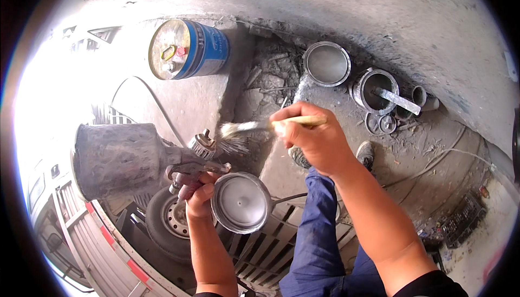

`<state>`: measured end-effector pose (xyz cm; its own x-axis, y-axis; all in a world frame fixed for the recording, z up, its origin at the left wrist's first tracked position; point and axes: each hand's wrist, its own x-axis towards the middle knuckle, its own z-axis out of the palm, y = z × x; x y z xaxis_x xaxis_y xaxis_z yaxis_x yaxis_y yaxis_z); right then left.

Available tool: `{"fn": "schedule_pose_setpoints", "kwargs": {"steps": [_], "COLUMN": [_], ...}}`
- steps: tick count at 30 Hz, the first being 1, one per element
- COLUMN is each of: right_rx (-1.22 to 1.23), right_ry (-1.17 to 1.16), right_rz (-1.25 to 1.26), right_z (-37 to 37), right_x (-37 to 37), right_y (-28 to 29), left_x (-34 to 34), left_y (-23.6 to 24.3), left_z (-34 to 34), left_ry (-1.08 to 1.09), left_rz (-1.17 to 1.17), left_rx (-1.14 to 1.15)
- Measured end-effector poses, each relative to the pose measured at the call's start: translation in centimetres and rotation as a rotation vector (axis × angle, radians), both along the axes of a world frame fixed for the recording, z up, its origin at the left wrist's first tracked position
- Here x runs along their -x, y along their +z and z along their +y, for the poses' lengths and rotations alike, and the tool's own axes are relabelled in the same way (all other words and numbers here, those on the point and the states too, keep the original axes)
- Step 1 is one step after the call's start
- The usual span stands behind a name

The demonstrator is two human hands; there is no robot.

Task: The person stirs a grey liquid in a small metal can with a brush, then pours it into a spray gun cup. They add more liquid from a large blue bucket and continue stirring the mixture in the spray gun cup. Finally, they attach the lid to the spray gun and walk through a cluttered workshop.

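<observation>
Gripped: 2 tools, 1 per hand. Right hand (pixel 310 137), thumb and fingers pinched closed on a wooden-handled paintbrush (pixel 262 126); left hand (pixel 200 196), fingers wrapped around the handle of a cup-fed spray gun (pixel 184 160).

1. Concrete wall (pixel 379 10): along the top of my view, well apart from both tools.
2. Drum (pixel 208 50), blue-sided: 1, beyond the gun, with room between.
3. Spray gun: 1, left of the right hand; long axis across my view, grey cup (pixel 116 159) leftward, nozzle (pixel 202 144) rightward.
4. Grey pails (pixel 357 95): 2, beyond the right hand; 1 holds a flat stick (pixel 399 101).
5. Round grey dish (pixel 241 202): 1, just right of the left hand, crowding the gun's near side; I cannot tell what supports it.
6. Paintbrush: 1, nearly level, bristles (pixel 233 129) pointing left, just beside the nozzle; contact I cannot tell. Freest room: rightward, above the floor (pixel 417 156).
</observation>
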<state>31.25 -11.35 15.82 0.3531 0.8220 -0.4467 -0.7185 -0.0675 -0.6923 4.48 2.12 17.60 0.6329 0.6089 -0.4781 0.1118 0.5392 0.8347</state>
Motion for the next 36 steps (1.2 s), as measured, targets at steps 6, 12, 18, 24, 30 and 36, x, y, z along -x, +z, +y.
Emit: {"fn": "schedule_pose_setpoints", "kwargs": {"steps": [6,12,18,24,30,36], "right_rx": [-0.043,-0.133,-0.220,-0.281,-0.281,-0.274], "right_ry": [0.000,-0.003,0.005,0.158,0.250,0.210], "right_rz": [-0.016,0.199,0.368,0.578,0.638,0.693], "right_z": [0.8,2.1,4.4,5.5,7.4,7.7], "right_x": [0.7,0.5,-0.2,0.3,1.2,1.0], "right_y": [-0.3,0.3,-1.0,-2.7,-2.4,-2.0], "left_x": [0.3,2.7,2.9,2.0,0.2,-2.1], "left_y": [0.4,0.3,2.4,3.4,4.1,6.4], "left_z": [0.4,1.7,1.7,1.2,-0.7,-1.4], "left_ry": [0.014,0.009,0.036,0.065,0.324,0.286], "left_rz": [0.054,-0.070,-0.141,-0.115,0.095,0.090], "left_rx": [-0.068,-0.004,0.218,0.198,0.115,0.156]}}
